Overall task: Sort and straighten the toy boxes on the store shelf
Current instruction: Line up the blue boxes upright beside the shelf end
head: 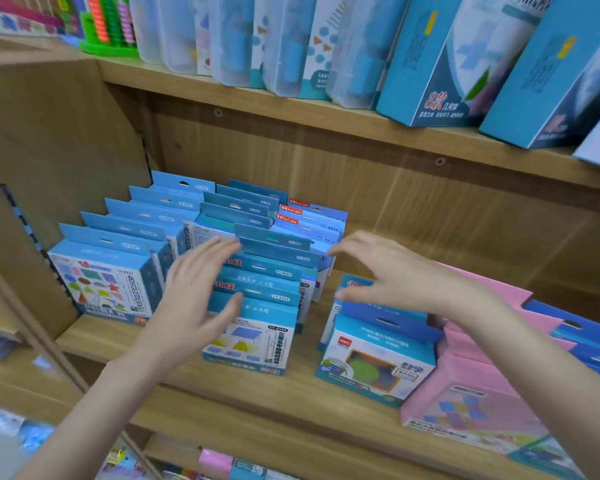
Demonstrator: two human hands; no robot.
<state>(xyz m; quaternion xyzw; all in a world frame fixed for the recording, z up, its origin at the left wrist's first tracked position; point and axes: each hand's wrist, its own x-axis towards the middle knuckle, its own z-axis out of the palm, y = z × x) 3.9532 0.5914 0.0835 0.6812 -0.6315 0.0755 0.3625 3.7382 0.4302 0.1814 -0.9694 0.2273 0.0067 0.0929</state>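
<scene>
Several rows of blue toy boxes stand on the wooden shelf (257,393). The middle row (267,271) runs from front to back, with its front box (253,341) near the shelf edge. My left hand (194,292) is spread flat against the left side of this row, fingers straight. My right hand (388,271) hovers with relaxed fingers at the row's right side, fingertips near the back boxes, above another blue box (378,362). Neither hand grips anything.
A left row of blue boxes (108,282) stands against the shelf's side wall. Pink boxes (471,403) fill the right. Red-labelled boxes (312,220) sit at the back. The upper shelf holds clear cases and tall blue boxes (440,64). More goods lie below.
</scene>
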